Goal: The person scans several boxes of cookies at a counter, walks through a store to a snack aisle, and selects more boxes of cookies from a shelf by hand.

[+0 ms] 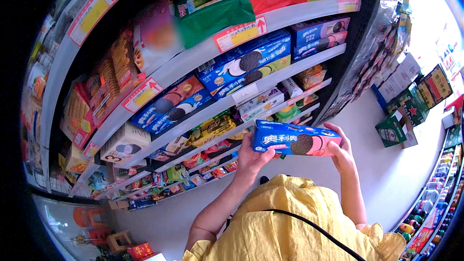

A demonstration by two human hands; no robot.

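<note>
Between my two hands is a blue and pink box of Oreo sandwich cookies (275, 138), its printed front turned up towards me. My left hand (250, 156) grips the box's left end, thumb along the lower edge. The right end sits in my right hand (340, 148), with the thumb on the pink front and fingers behind. The box is apart from the shelves and in front of them. Similar blue Oreo boxes (250, 61) stand on the shelf beyond, beside purple and pink ones (320, 38).
Shelves with a white front rail (232, 98) curve along the left, holding biscuit bags (217, 11), a cream box (125, 143) and candy packs (214, 127). Green beer cartons (407, 105) stand on the pale floor (359, 174) at right. Bottles line a low rack (431, 195).
</note>
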